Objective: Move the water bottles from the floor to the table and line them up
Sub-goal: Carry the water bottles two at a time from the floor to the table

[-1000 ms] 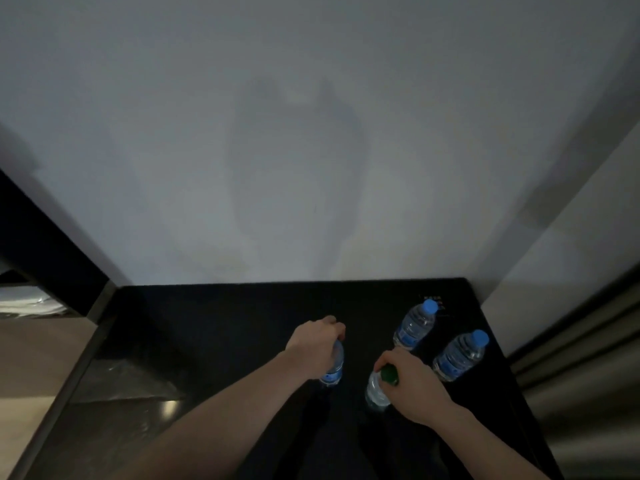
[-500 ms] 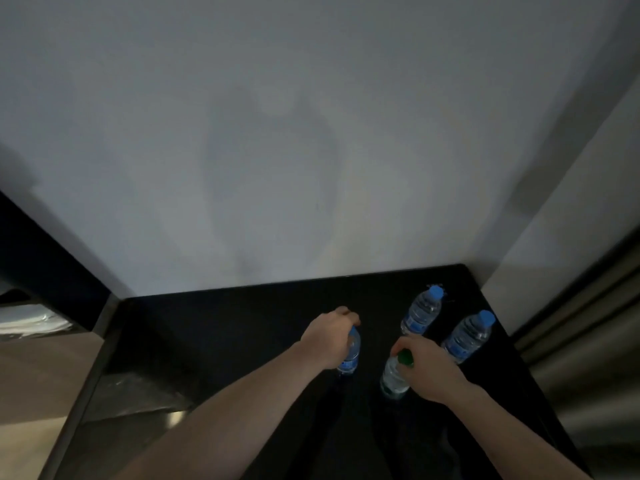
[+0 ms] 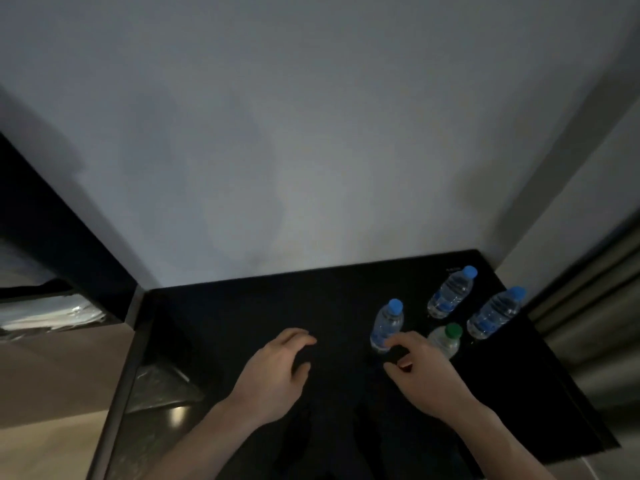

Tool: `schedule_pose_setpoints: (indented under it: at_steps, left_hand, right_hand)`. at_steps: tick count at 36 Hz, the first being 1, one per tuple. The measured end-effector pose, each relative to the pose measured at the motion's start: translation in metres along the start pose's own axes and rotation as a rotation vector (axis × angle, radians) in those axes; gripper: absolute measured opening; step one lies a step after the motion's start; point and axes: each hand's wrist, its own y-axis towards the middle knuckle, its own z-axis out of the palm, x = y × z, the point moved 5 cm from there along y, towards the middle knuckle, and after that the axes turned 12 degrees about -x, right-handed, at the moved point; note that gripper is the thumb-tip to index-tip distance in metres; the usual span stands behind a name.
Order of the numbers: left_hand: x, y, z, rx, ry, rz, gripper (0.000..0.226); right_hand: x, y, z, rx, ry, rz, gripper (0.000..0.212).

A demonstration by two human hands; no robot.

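Note:
Several clear water bottles stand upright at the right end of a black table (image 3: 242, 327). Three have blue caps: one nearest the middle (image 3: 386, 323), one at the back (image 3: 450, 292), one at the far right (image 3: 495, 312). A green-capped bottle (image 3: 446, 339) stands between them, partly behind my right hand. My left hand (image 3: 277, 372) hovers over bare table left of the bottles, fingers apart and holding nothing. My right hand (image 3: 426, 372) is also empty, its fingertips just in front of the nearest blue-capped bottle.
A pale wall rises right behind the table. A metallic surface (image 3: 588, 341) stands close on the right. At the left the table ends at a grey edge strip (image 3: 124, 358), with a beige floor and a dark shelf beyond.
Both hands have let go of their bottles and drawn back toward me. The blue-capped and green-capped bottles now stand free on the table. The view has shifted left.

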Motion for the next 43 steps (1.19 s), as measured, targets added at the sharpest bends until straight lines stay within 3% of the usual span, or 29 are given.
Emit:
schedule_pose_setpoints:
  at_steps: [8, 15, 19, 21, 24, 30, 43]
  left_hand:
    - [0.046, -0.054, -0.035, -0.007, 0.048, -0.090, 0.049]
    - [0.078, -0.078, -0.061, -0.111, 0.092, -0.210, 0.054]
    - [0.083, -0.091, -0.079, -0.139, 0.101, -0.246, 0.055]
    - [0.115, -0.124, -0.101, -0.140, 0.166, -0.390, 0.053]
    - [0.119, -0.142, -0.114, -0.234, 0.149, -0.379, 0.053]
    - [0.146, -0.181, -0.142, -0.308, 0.150, -0.523, 0.057]
    - [0.264, -0.301, -0.242, -0.485, 0.154, -0.593, 0.058]
  right_hand:
    - [0.050, -0.038, 0.043, 0.153, 0.060, -0.075, 0.044]
    - [0.083, -0.026, 0.053, 0.323, -0.030, -0.196, 0.062]
    - [0.095, -0.020, 0.057, 0.330, -0.045, -0.243, 0.066]
    - [0.135, -0.012, 0.097, 0.447, -0.042, -0.338, 0.067]
    - [0.155, -0.012, 0.112, 0.476, -0.025, -0.393, 0.069]
    - [0.211, -0.021, 0.152, 0.571, -0.031, -0.544, 0.071]
    - [0.398, -0.100, 0.247, 0.597, -0.085, -0.756, 0.073]
